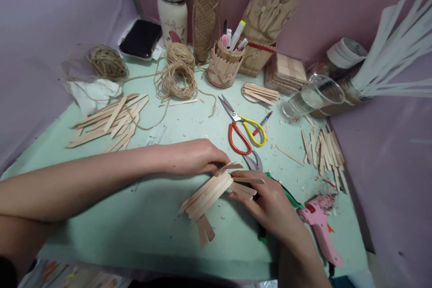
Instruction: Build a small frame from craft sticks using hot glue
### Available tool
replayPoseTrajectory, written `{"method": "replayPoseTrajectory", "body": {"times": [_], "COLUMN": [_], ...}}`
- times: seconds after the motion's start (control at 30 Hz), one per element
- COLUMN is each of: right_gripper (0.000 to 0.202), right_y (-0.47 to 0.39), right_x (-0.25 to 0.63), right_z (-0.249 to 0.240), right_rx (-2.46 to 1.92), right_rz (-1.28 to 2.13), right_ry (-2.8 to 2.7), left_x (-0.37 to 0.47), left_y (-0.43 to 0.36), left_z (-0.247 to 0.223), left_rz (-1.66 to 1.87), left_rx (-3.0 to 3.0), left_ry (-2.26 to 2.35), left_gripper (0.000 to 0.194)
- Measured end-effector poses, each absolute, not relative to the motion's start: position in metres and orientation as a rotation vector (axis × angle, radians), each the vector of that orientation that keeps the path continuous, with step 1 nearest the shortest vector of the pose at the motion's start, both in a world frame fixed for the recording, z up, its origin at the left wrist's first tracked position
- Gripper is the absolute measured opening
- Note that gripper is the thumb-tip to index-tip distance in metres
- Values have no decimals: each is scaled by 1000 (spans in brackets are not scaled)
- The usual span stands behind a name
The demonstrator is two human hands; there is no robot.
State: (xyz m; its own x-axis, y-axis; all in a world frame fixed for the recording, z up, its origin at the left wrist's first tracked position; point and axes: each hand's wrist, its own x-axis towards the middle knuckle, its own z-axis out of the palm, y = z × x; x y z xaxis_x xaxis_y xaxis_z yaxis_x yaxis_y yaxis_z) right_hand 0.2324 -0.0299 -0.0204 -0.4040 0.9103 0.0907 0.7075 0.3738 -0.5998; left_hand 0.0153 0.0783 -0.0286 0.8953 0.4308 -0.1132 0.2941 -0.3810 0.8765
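Low over the table's near side is a small panel of wooden craft sticks point(209, 194), several laid side by side with other sticks jutting out at both ends. My left hand point(199, 156) comes across from the left, its fingers closed on the panel's upper edge; the fingertips are partly hidden. On the right, my right hand point(266, 195) grips the sticks that stick out from the panel's right end, thumb below and fingers above. Just beyond my hands lie scissors point(241, 121) with one red and one yellow handle. Green-handled pruning shears point(253, 162) sit partly under my right hand.
A pink glue gun point(320, 229) lies at right. Loose craft sticks are piled at left point(111, 121) and right point(329, 153). Behind stand twine point(178, 72), a pen cup point(224, 67), a white bottle point(173, 13) and a clear plastic cup point(312, 96).
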Motion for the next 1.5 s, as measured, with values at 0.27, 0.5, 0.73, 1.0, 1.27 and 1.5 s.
{"method": "replayPoseTrajectory", "body": {"times": [0.27,0.5,0.73,1.0,1.27,1.5], "right_gripper": [25,26,39,38,35,22], "right_y": [-35,-36,-35,-34,-36,-32], "right_x": [233,230,234,237,236,239], "right_z": [-23,-27,-30,-30,-26,-26], "right_rx": [-1407,-1398,-1436,-1601,-1618,-1551], "right_rz": [591,558,659,824,820,822], "right_ry": [-2296,-2340,-2297,-2247,-2192,-2165], "left_x": [16,16,14,4,-36,-55], "left_y": [79,78,79,96,70,-34], "left_z": [-27,-27,-22,0,49,25], "left_rz": [75,70,28,56,99,599], "left_rx": [2066,2064,2115,2251,2254,1797], "left_ry": [478,485,527,637,1105,1361], "left_gripper": [24,24,29,43,48,55]}}
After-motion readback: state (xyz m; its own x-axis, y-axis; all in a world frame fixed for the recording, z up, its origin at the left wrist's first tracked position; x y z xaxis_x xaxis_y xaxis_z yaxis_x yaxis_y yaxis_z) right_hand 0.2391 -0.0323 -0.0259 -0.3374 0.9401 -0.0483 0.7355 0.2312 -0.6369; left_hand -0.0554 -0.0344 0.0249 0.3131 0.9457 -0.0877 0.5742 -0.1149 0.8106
